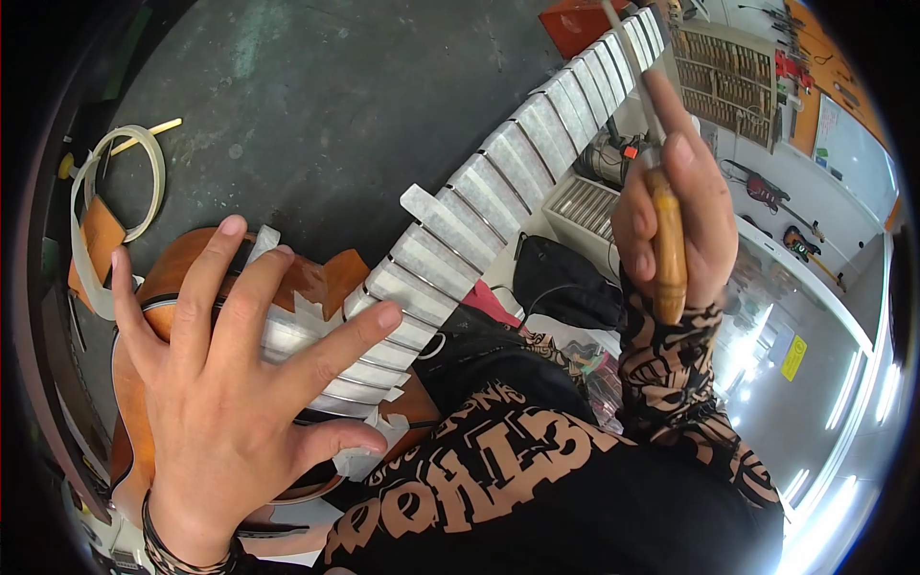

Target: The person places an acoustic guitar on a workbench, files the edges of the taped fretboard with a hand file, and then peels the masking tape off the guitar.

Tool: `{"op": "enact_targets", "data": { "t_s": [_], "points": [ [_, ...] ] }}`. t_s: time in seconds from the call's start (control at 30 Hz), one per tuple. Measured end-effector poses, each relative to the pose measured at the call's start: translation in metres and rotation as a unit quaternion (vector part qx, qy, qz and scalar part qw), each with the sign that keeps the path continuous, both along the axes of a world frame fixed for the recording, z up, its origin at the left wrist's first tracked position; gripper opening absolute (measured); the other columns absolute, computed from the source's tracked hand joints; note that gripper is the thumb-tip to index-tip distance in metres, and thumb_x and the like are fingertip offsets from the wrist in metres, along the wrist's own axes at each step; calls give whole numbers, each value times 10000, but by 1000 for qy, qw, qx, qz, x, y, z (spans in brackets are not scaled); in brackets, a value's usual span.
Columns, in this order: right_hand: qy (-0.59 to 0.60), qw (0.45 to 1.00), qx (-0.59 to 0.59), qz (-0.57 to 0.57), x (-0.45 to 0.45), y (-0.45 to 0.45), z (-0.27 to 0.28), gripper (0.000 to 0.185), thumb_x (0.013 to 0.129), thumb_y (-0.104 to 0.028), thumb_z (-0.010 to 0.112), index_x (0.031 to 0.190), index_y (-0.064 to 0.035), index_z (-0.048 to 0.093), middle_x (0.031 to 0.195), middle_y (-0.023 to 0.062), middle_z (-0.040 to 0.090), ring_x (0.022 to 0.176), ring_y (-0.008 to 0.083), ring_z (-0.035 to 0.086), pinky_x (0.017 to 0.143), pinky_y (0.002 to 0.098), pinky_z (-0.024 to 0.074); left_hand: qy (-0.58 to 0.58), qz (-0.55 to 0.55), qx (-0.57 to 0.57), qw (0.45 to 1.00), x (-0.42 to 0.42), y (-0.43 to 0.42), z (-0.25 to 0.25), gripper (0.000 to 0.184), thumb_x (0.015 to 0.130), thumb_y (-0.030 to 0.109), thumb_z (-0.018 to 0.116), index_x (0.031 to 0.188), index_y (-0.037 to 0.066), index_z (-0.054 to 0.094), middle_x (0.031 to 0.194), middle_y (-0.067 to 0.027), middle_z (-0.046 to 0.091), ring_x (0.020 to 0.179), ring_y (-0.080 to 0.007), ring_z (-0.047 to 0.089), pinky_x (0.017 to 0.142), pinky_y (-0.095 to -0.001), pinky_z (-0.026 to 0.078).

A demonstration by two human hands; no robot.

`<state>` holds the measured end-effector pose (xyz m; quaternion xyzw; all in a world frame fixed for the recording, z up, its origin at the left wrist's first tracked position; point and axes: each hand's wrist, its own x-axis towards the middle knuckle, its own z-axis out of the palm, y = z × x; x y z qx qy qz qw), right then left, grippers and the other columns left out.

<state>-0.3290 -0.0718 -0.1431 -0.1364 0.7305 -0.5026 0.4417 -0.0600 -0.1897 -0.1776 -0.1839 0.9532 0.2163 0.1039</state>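
An acoustic guitar lies on its back, its neck slanting up to the far right. Strips of pale masking tape cover the fretboard between bare metal frets, and one tape end sticks out at the neck's left edge. My left hand is spread flat over the taped upper body and the body end of the fretboard. In my right hand is a file with a wooden handle. The file's thin shaft reaches up near the head end of the neck; whether it touches a fret I cannot tell.
A dark workbench lies under the guitar. At left sit a coiled pale strip and a brown block. Right of the neck are a black bag and a rack of tools. Electric guitars hang on the wall.
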Motion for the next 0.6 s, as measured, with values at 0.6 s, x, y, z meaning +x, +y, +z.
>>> {"op": "enact_targets", "data": {
  "t_s": [0.6],
  "points": [
    [217,963,131,95,13,24,1,437,957,-78,618,1370,45,545,608,-54,525,534,3,452,507,177,356,14,-10,-5,1000,1,-1,-1,783,621,887,453,1165,392,722,1283,-102,553,1354,-362,415,1140,-670,69]
  ]
}}
